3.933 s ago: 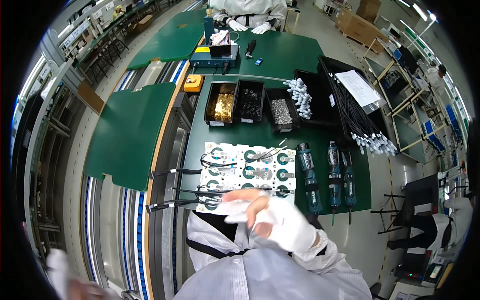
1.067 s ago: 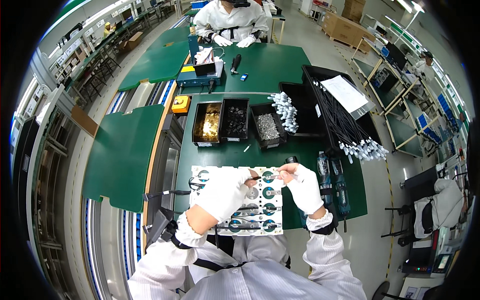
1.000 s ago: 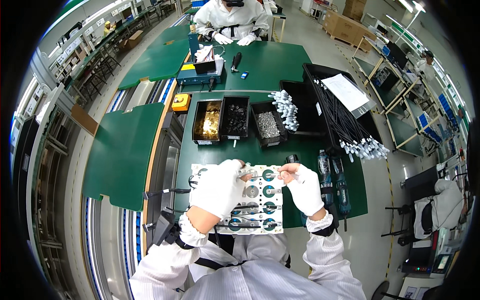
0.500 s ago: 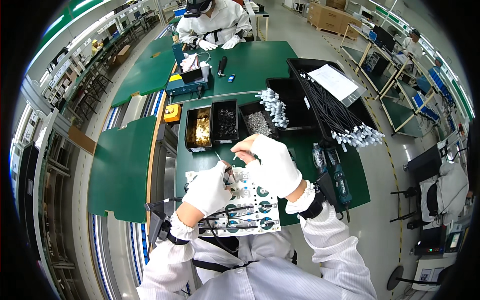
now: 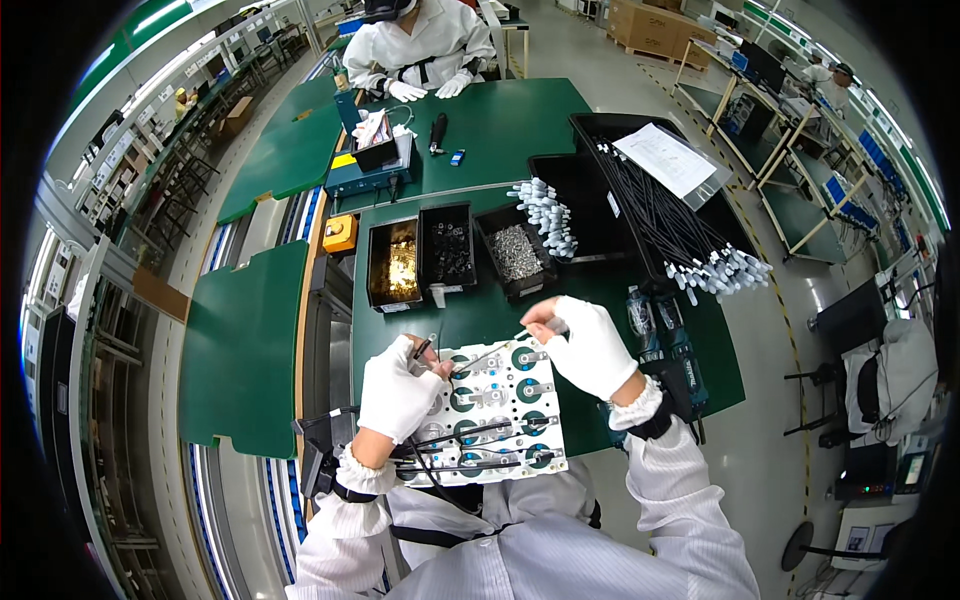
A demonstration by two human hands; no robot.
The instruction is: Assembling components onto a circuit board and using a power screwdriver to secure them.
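Note:
A white perforated board (image 5: 500, 393) with round green-and-metal parts lies before me at the table's near edge, black cables (image 5: 470, 435) running across its lower rows. My left hand (image 5: 398, 390), white-gloved with bare fingertips, is closed at the board's upper left. It pinches a thin dark cable (image 5: 487, 358), part of which pokes up past the fingers. Over the board's upper right, my right hand (image 5: 592, 352) pinches the cable's other end. The cable stretches slanting between both hands; its tips are partly hidden by the fingers.
Beyond the board stand black bins of brass-coloured parts (image 5: 402, 268), black parts (image 5: 447, 243) and silvery parts (image 5: 516, 250). A bundle of white-capped cables (image 5: 546, 215) lies beside a big black crate (image 5: 600, 128). Power screwdrivers (image 5: 680, 350) lie at right. A co-worker (image 5: 420, 45) sits opposite.
My hands have moved apart: the right went right and down, the left slightly left. The thin cable now shows stretched between them, and more of the board is uncovered.

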